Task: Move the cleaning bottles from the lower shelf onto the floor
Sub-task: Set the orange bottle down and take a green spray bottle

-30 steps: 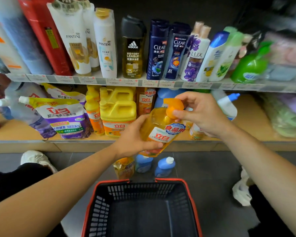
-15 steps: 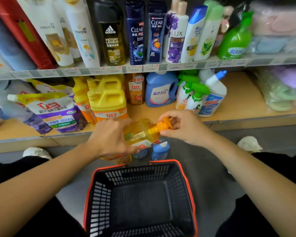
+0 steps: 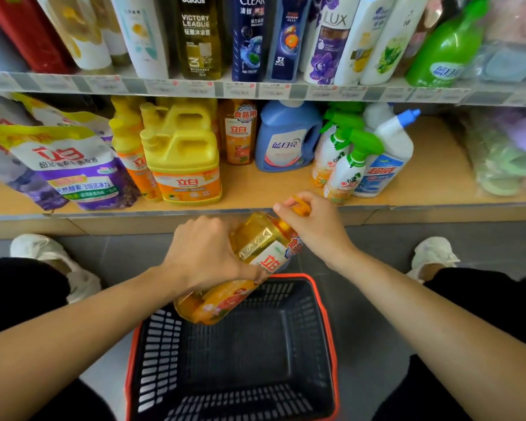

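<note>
Both hands hold a clear orange dish-soap bottle, tilted with its cap pointing toward the shelf, low in front of the lower shelf and over the far rim of the basket. My left hand wraps its body; my right hand grips the orange cap. On the lower shelf stand a yellow jug, a slim orange bottle, another orange bottle, a blue detergent jug, two green-trigger sprayers and a white blue-capped bottle. The bottles set on the floor earlier are hidden behind the held bottle.
A black basket with a red rim sits on the grey floor between my knees. Refill pouches lie at the shelf's left, soft packs at its right. The upper shelf holds shampoo bottles. My white shoes flank the basket.
Both hands have brought the orange bottle down from shelf height to just above the basket's far rim, tilting it more. The camera has tipped downward.
</note>
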